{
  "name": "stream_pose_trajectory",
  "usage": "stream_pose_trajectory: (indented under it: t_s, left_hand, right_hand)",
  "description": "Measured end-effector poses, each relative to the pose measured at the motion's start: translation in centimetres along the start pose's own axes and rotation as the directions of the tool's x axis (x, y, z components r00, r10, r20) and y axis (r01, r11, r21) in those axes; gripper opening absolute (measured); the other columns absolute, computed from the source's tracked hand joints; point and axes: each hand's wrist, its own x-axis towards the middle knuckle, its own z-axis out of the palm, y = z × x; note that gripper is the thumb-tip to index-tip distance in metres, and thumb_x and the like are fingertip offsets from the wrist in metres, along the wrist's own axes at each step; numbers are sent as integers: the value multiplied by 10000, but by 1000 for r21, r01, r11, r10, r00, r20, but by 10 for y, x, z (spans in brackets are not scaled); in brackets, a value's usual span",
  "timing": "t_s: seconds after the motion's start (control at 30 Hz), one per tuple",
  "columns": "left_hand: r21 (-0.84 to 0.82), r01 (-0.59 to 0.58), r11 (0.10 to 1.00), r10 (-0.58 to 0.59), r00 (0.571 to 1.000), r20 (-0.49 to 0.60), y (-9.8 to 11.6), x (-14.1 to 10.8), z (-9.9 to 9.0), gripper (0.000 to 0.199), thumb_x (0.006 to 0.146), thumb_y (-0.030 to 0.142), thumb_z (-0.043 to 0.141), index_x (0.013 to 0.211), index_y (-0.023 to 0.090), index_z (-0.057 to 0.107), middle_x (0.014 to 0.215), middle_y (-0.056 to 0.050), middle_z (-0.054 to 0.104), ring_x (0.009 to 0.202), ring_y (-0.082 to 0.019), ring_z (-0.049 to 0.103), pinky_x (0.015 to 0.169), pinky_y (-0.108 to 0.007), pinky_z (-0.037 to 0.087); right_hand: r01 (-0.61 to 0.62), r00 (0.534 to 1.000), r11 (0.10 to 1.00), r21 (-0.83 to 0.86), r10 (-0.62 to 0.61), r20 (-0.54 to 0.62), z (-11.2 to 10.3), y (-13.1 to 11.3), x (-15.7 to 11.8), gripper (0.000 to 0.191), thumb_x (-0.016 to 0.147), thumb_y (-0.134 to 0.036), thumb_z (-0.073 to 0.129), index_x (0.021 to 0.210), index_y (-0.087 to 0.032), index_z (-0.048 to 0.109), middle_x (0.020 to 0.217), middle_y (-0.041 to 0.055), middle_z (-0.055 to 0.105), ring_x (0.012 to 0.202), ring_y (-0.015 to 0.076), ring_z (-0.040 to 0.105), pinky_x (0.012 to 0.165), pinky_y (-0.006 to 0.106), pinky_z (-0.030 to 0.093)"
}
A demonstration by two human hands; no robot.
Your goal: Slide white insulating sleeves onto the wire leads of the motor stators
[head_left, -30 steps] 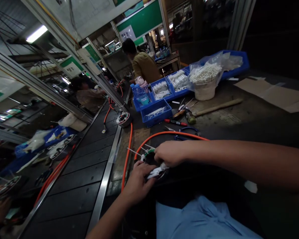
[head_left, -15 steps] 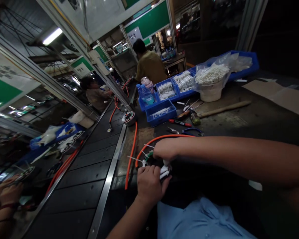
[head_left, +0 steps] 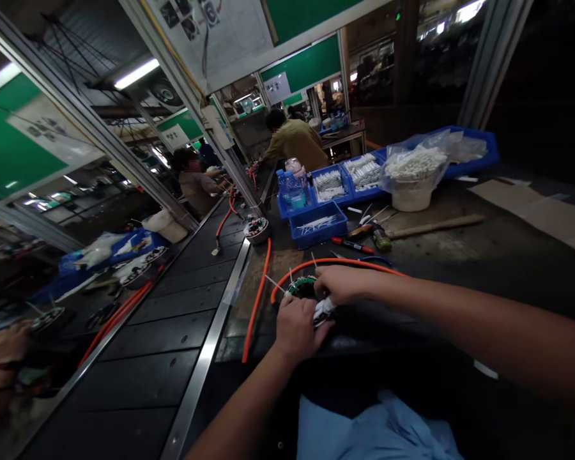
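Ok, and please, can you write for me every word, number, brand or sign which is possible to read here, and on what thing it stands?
No text can be read for certain.
Large pinned sheet at the top: print too blurred.
Left pinned sheet: too blurred.
Box on the post: markings too small.
Plastic bottles: no brand legible.
Red-and-black marker: any lettering too small.

1. Dark, scuffed bench (head_left: 498,268), clocked from the wearer's seat.
2. 10 o'clock: orange cable (head_left: 259,300).
3. 11 to 12: blue bins (head_left: 321,239), red-and-black marker (head_left: 353,245).
4. 12: white tub (head_left: 409,196).
5. 12 to 1: wooden-handled hammer (head_left: 436,227).
6. 1 to 2: flat cardboard (head_left: 541,211).
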Motion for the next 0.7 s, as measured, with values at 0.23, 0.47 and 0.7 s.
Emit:
stream_pose_trajectory:
  t_s: [0.23, 0.47, 0.7]
  left_hand:
    - [-231, 67, 971, -11, 972, 235, -1, 8, -25, 241, 866, 166, 353, 859, 203, 591, 802, -20, 654, 775, -176, 580, 880, -404, 354]
    - [-12, 120, 993, -118, 988, 100, 10, 5, -11, 290, 818, 186, 471, 1095, 213, 552, 860, -47, 648, 827, -217, 584, 914, -447, 358]
    - [36, 63, 997, -59, 993, -106, 4, -4, 4, 291, 842, 157, 406, 1081, 206, 564, 774, -28, 623, 724, -195, 578, 790, -404, 436]
  right_hand:
    - [100, 983, 989, -109, -81, 164, -9, 2, 25, 219, 639, -186, 613, 844, -181, 689, 853, 49, 626, 619, 150, 532, 477, 234, 294]
    - [155, 974, 975, -161, -123, 191, -12, -1, 31, 192, 647, -189, 593, 814, -165, 685, 770, 64, 641, 635, 186, 559, 463, 242, 296]
    - [-17, 909, 986, 166, 84, -407, 9, 61, -12, 296, 597, -255, 732, 887, -270, 676, 836, -43, 651, 712, 109, 582, 627, 172, 425]
